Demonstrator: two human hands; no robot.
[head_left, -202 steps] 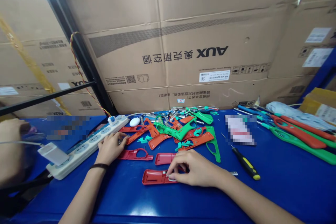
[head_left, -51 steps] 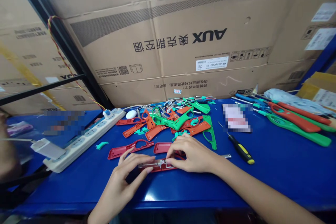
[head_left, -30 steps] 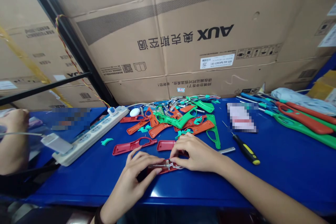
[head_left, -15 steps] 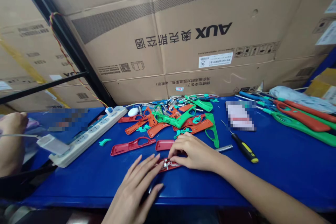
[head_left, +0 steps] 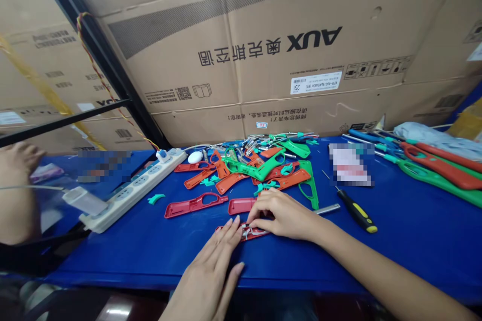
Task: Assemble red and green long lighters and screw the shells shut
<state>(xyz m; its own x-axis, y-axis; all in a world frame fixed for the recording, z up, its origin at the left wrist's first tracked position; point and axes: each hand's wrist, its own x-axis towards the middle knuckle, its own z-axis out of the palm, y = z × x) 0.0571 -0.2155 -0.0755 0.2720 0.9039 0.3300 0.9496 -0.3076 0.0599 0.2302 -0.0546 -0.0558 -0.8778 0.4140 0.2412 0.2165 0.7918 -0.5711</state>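
Closed cardboard boxes (head_left: 263, 85) formed a wall behind a blue table (head_left: 395, 241); their flaps were shut, so their contents were hidden.

The person's left hand (head_left: 214, 271) lay flat and open, palm down, fingers (head_left: 231, 228) straight and together. The tips rested on the left end of a red plastic shell (head_left: 259, 232) that lay on the table near its front edge. The right hand (head_left: 286, 213) was curled over the shell's right end. Its fingers (head_left: 258, 213) were closed in a pinch on a small metal part (head_left: 246, 231) that sat in the shell, just beside the left fingertips.

Just beyond both sets of fingers lay a short red shell half (head_left: 237, 205). A long red handle shell (head_left: 194, 204) lay to its left. Farther beyond was a loose heap of orange and green handle parts (head_left: 263, 170), mixed with thin metal pieces too small to make out.

To the right of the right fingers, past the wrist, lay a short metal tube (head_left: 327, 208) and a screwdriver (head_left: 357, 210) with a black and yellow handle. Well to the right lay long finished red and green pieces (head_left: 437, 170).

To the left of the left fingers were a small teal piece (head_left: 155, 198) and a white power strip (head_left: 131, 188) lying at a slant. Another person's hand (head_left: 18, 153) showed at the far left edge. Nothing lay between the two hands and the shell.
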